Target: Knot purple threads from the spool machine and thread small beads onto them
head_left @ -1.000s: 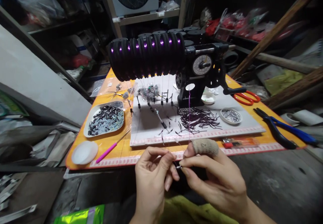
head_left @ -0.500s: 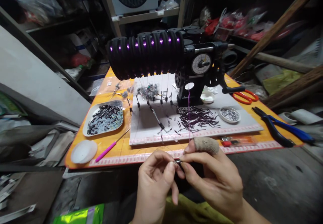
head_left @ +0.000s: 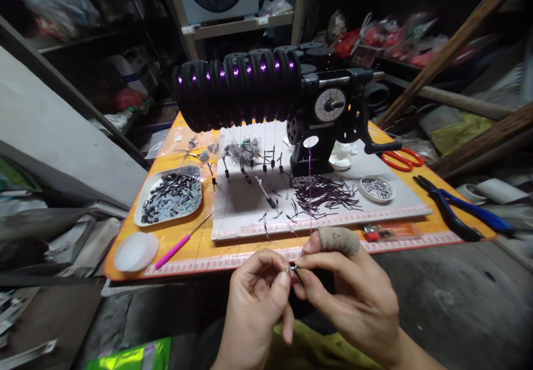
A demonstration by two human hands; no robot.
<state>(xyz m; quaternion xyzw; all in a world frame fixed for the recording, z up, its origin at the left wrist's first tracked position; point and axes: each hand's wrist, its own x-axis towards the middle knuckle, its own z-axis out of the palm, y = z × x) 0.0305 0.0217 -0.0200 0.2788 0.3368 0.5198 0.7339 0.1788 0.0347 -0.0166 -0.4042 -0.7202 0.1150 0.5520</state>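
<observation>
My left hand (head_left: 259,300) and my right hand (head_left: 353,295) meet at the table's front edge. Between their fingertips is a small dark fitting (head_left: 293,268) with a shiny metal end, pinched from both sides; its exact kind is too small to make out. A cloth wrap (head_left: 339,240) covers a finger of my right hand. Thin purple line (head_left: 310,192) runs down from the machine towards that hand. Just beyond, short dark tube pieces (head_left: 325,196) lie on a white board (head_left: 245,220), near a hanging string of small dark parts (head_left: 266,193).
A black spool machine (head_left: 237,92) with a crank stands on the board. Left are a tray of dark and grey pieces (head_left: 166,223), a round white lid (head_left: 136,251) and a pink-handled hook tool (head_left: 172,251). Right are a bead dish (head_left: 377,189), orange-handled scissors (head_left: 402,160) and pliers (head_left: 458,209).
Both hands keep nearly the same pinch on the small fitting. The hanging string of dark parts has swung and shifted over the board. The whole view has moved slightly.
</observation>
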